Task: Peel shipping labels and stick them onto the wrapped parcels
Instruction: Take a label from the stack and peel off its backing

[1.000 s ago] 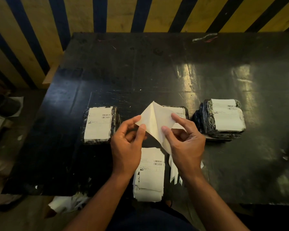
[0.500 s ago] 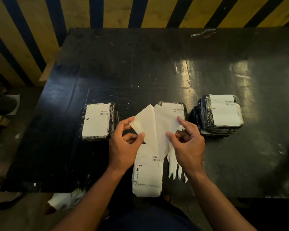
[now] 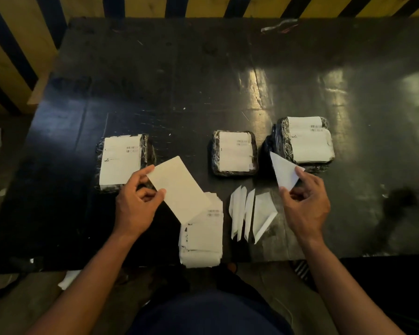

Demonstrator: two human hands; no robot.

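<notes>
My left hand [image 3: 137, 206] pinches a blank white sheet [image 3: 179, 189] by one corner, held tilted above the stack of shipping labels [image 3: 202, 238] at the table's near edge. My right hand [image 3: 305, 206] grips a white sheet folded to a point [image 3: 284, 174], in front of the right parcel stack. Three lots of black-wrapped parcels with white labels on top lie in a row: the left parcel [image 3: 121, 163], the middle parcel [image 3: 234, 152] and the right parcel stack [image 3: 305, 142]. I cannot tell which sheet is label and which is backing.
Several folded white paper strips [image 3: 252, 213] lie between the label stack and my right hand. The black table [image 3: 203, 81] stretches back to a yellow and black striped wall [image 3: 17, 44]. Scraps [image 3: 279, 26] lie at the table's far edge. Paper lies on the floor at left.
The two sheets, joined between my hands before, have come fully apart. My left hand moved left with one sheet and my right hand moved right with the other.
</notes>
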